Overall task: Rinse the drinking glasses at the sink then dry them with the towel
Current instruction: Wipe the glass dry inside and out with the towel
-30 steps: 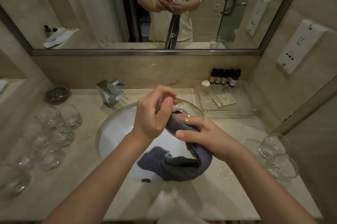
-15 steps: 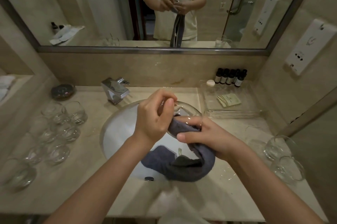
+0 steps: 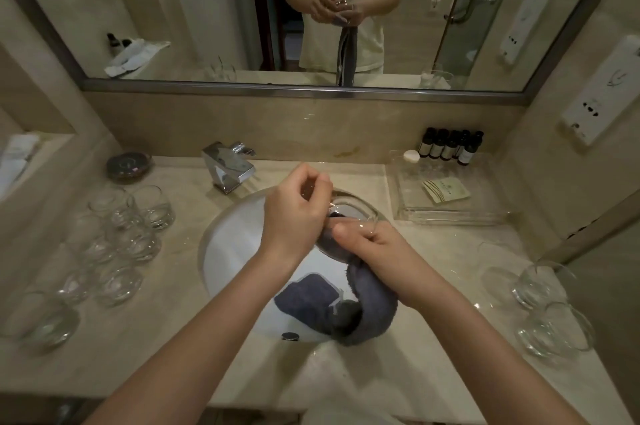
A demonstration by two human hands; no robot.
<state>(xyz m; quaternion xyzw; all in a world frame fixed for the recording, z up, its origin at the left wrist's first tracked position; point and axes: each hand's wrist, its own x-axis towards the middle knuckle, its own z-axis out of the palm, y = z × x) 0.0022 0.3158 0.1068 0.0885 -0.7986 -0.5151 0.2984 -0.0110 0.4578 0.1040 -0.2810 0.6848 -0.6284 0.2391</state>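
Over the white sink basin (image 3: 235, 251) I hold a clear drinking glass (image 3: 356, 210) on its side. My left hand (image 3: 294, 216) grips its near rim with curled fingers. My right hand (image 3: 370, 248) pinches the dark grey towel (image 3: 374, 300), whose end is pushed into the glass; the rest hangs down into the basin. Several more glasses (image 3: 121, 241) stand on the counter at the left, and two glasses (image 3: 547, 307) stand at the right.
A chrome tap (image 3: 228, 166) stands behind the basin. A clear tray (image 3: 446, 196) with small dark bottles (image 3: 450, 145) and sachets sits at the back right, a dark dish (image 3: 128, 165) at the back left. The mirror above shows a person with the towel.
The glass has turned a little in my hands and my right hand has pushed the towel further in. The view has tilted slightly.
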